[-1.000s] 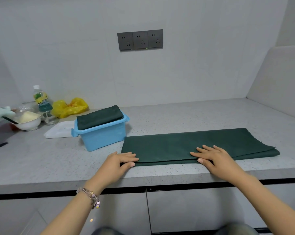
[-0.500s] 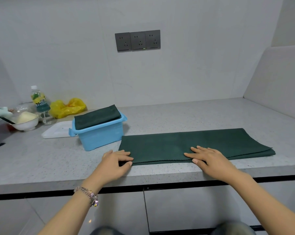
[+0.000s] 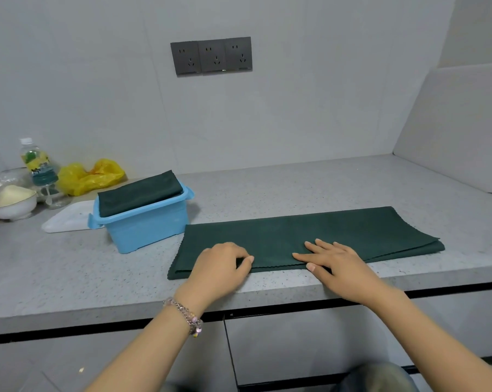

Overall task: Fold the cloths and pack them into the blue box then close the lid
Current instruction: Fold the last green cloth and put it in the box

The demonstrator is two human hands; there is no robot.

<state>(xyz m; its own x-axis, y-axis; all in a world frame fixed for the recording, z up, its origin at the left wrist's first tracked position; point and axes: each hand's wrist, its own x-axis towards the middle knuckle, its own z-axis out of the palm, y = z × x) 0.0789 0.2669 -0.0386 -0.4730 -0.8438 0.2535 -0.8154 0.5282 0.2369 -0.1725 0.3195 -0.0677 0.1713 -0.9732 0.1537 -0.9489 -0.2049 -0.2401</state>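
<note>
A long dark green cloth (image 3: 310, 236), folded into a strip, lies along the counter's front edge. My left hand (image 3: 219, 267) sits on its near edge left of the middle, fingers curled, thumb and fingers pinching the cloth. My right hand (image 3: 335, 258) lies flat on the cloth at about its middle, fingers straight. The blue box (image 3: 145, 230) stands just left of the cloth with its top open. A folded dark green cloth (image 3: 137, 192) rests in it and rises above the rim. The white lid (image 3: 66, 219) lies flat on the counter behind the box's left side.
At the far left stand a white bowl (image 3: 11, 205) with pale contents, a drink bottle (image 3: 36, 165) and a yellow plastic bag (image 3: 89, 176). Grey sockets (image 3: 211, 56) sit on the back wall. A slanted white panel (image 3: 460, 128) bounds the counter on the right.
My left hand has slid right along the cloth's near edge, from the left corner toward the middle. My right hand stays flat on the cloth. The camera has shifted a little.
</note>
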